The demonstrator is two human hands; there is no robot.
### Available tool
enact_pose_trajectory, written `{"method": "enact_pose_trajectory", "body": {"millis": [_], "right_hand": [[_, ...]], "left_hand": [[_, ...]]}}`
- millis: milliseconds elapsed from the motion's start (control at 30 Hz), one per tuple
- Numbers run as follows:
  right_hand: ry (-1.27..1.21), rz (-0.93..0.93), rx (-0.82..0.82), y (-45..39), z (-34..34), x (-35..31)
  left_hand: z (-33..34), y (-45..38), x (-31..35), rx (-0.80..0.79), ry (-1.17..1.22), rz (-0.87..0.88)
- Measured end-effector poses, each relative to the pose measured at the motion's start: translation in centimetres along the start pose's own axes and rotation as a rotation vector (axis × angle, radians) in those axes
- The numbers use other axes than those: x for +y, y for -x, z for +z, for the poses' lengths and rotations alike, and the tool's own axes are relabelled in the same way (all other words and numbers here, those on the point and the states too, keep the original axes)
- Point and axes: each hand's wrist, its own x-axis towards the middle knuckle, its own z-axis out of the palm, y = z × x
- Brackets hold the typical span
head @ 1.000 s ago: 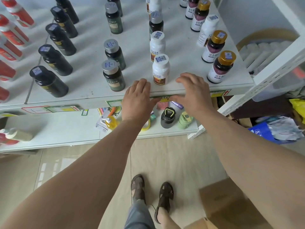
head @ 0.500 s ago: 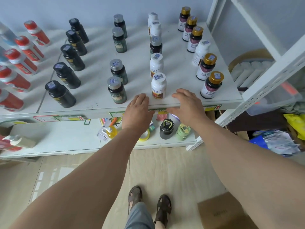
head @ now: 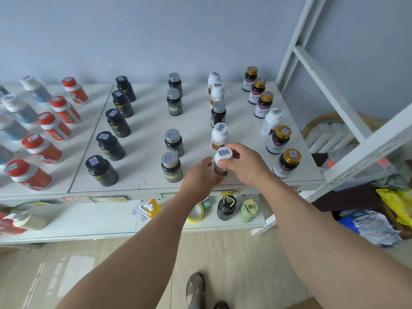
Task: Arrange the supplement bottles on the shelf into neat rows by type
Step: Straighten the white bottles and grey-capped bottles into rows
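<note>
A small white bottle (head: 223,162) stands near the front edge of the shelf (head: 145,181), at the front of a row of white bottles. The right hand (head: 244,165) holds it, with fingers curled around its cap and side. The left hand (head: 200,177) touches its left side with fingers almost straight, and a green bottle with a silver cap (head: 171,167) stands just to the left.

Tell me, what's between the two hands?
In the head view, a white bottle stands between the left hand and right hand, which grips it.
</note>
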Motion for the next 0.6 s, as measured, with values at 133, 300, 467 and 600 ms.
{"method": "enact_pose_trajectory", "body": {"millis": [133, 300, 467, 600], "right_hand": [[-0.062, 0.02, -0.02, 0.3, -0.3, -0.4], [-0.098, 0.031, -0.027, 0.5, -0.8, -0.7], [-0.079, 0.013, -0.015, 0.3, -1.6, -1.3], [-0.057, -0.008, -0.039, 0.0, -2.3, -1.5]], "left_hand": [[-1.0, 0.2, -0.6, -0.071, 0.092, 0.054], [-1.6, 1.1, -0.5, -0.193, 0.338, 0.072], [-2.1, 1.0, 0.6, -0.228, 0.433, 0.039], [-2.2, 0.9, 1.2, -0.238, 0.472, 0.018]]}}
